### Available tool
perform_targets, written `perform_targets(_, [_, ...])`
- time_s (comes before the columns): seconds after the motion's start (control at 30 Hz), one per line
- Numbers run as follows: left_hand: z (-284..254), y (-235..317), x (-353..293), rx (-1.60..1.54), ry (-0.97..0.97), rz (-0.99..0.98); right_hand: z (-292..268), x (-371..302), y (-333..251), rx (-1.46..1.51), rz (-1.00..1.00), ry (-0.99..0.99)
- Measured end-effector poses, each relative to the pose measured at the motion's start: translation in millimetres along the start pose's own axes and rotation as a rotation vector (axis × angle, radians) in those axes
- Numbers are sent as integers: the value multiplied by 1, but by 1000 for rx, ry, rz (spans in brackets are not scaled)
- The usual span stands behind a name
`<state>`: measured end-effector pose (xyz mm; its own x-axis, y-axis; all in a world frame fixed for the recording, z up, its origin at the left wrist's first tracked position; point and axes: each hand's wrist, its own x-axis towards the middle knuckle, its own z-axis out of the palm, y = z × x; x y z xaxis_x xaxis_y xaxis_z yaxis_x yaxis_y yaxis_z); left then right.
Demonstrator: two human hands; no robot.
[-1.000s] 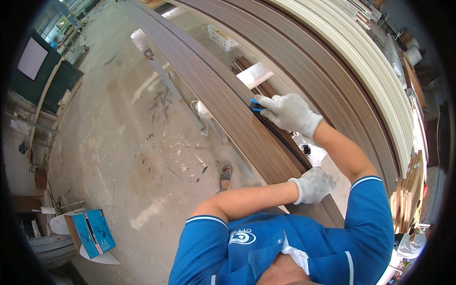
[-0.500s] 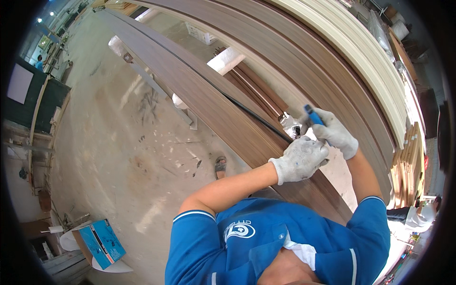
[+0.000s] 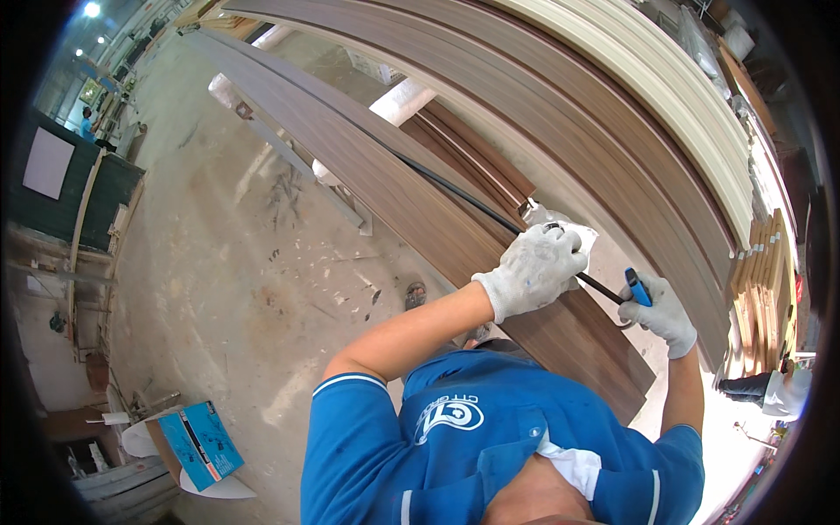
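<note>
Gloved hands working a thin dark strip along a long brown panel.

The open blue carton (image 3: 199, 444) at lower left has contents that cannot be made out. Your left hand (image 3: 534, 269), in a white glove, has its fingers curled tight around the dark strip (image 3: 455, 194), which runs along the wood-grain panel (image 3: 367, 166). Your right hand (image 3: 663, 311) grips a blue-handled tool (image 3: 637, 287); its tip is hidden behind the glove, just beside the strip's near end.

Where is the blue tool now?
In the head view, the blue tool is at the right, gripped in the gloved right hand, over the brown panel, just right of the left hand.
</note>
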<state>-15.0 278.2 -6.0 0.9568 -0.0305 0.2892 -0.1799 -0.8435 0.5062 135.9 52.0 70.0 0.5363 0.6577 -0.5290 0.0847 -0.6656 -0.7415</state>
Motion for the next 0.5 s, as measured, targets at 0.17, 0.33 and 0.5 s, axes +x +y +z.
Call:
perform_targets(0.17, [15, 20, 0, 148, 23, 75, -5, -20, 8, -7, 85, 9])
perform_targets(0.33, [33, 33, -3, 123, 47, 134, -7, -27, 22, 0, 87, -30])
perform_targets(0.5, [35, 37, -6, -53, -12, 16, -12, -11, 33, -117, 58, -142])
